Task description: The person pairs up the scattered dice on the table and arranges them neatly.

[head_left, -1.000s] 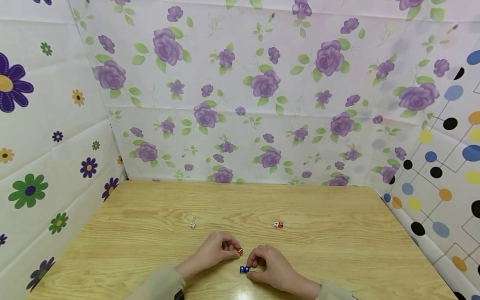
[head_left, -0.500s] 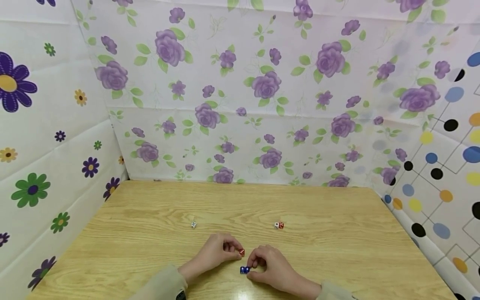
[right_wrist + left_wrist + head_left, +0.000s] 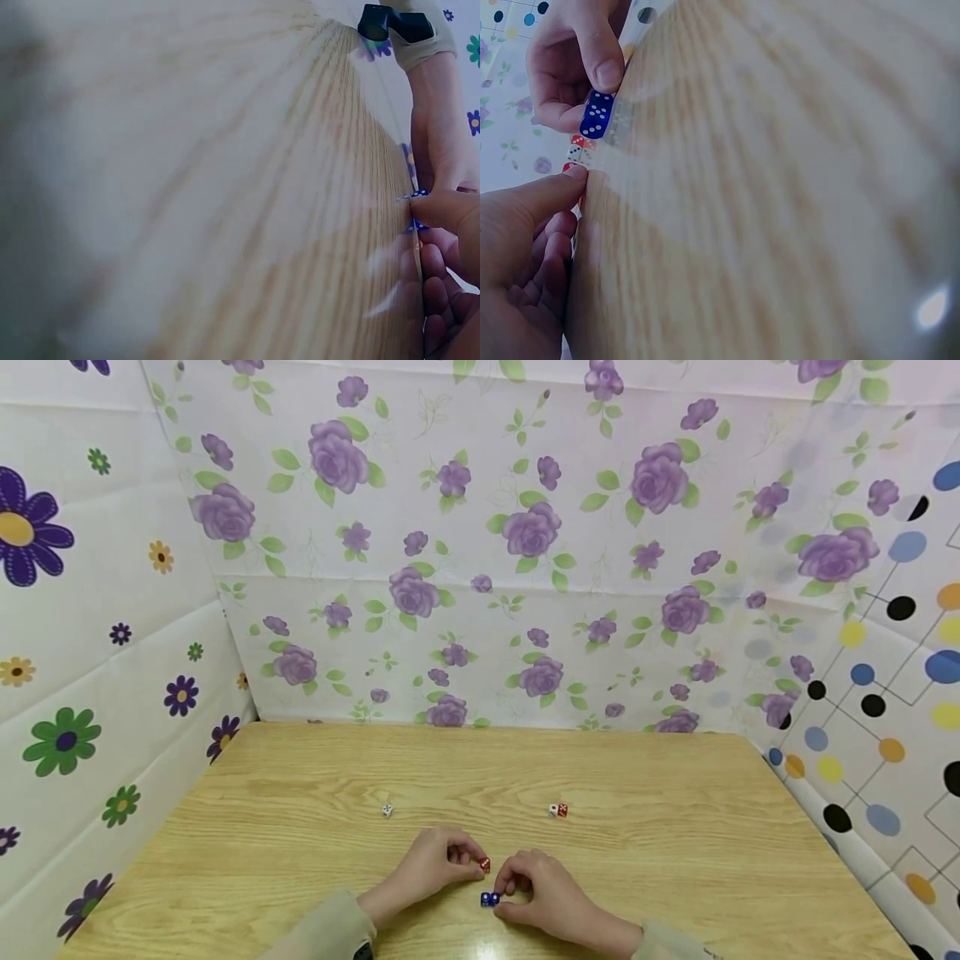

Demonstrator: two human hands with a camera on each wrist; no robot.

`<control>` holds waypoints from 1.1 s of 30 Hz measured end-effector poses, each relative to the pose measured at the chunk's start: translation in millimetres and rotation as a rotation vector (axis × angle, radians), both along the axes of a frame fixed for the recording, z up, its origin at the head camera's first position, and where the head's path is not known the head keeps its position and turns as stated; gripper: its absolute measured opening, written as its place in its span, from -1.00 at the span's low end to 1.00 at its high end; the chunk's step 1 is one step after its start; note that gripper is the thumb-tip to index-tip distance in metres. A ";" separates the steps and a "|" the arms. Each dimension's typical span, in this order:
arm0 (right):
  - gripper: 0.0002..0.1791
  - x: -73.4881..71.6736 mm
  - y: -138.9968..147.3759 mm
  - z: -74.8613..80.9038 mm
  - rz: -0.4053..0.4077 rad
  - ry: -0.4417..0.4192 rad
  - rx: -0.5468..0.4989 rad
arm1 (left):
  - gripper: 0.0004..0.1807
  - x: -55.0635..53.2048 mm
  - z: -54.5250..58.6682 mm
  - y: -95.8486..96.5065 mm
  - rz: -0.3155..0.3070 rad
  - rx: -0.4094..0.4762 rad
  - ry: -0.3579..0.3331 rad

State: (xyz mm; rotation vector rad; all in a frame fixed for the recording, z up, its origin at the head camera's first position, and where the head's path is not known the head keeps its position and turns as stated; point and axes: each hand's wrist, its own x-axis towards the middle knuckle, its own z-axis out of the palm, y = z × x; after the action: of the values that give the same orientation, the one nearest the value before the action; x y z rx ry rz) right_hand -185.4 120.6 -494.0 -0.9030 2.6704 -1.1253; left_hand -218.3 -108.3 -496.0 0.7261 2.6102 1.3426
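My left hand (image 3: 438, 864) pinches a red die (image 3: 485, 865) with white pips between thumb and forefinger, at or near the tabletop. In the left wrist view its thumb covers most of that die. Just to the right and nearer the body, my right hand (image 3: 546, 895) holds the right end of two blue dice (image 3: 490, 900) set side by side, thumb on the near side and forefinger on the far side. The left wrist view shows the blue dice's pipped faces (image 3: 596, 115). In the right wrist view the right thumb partly hides them.
Farther back on the wooden table (image 3: 660, 793) lie a white die (image 3: 387, 810) on the left and, toward the right, a white die (image 3: 552, 810) touching a red die (image 3: 562, 810). Patterned cloth walls (image 3: 480, 635) enclose the back and both sides.
The left hand has shifted slightly to the right with the red die, closer to the right hand. The right hand and the blue dice have stayed in place.
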 end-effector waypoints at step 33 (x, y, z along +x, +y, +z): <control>-0.58 -71.0 75.2 11.4 -0.441 0.153 -0.065 | -0.85 0.6 3.3 0.2 0.001 0.008 -0.066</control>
State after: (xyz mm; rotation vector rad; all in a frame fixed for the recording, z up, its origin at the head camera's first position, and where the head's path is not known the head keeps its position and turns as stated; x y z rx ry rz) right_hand -256.4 195.8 -482.6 -0.4273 3.0725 -1.2723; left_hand -217.7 -108.1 -492.7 0.6701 2.5557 1.3541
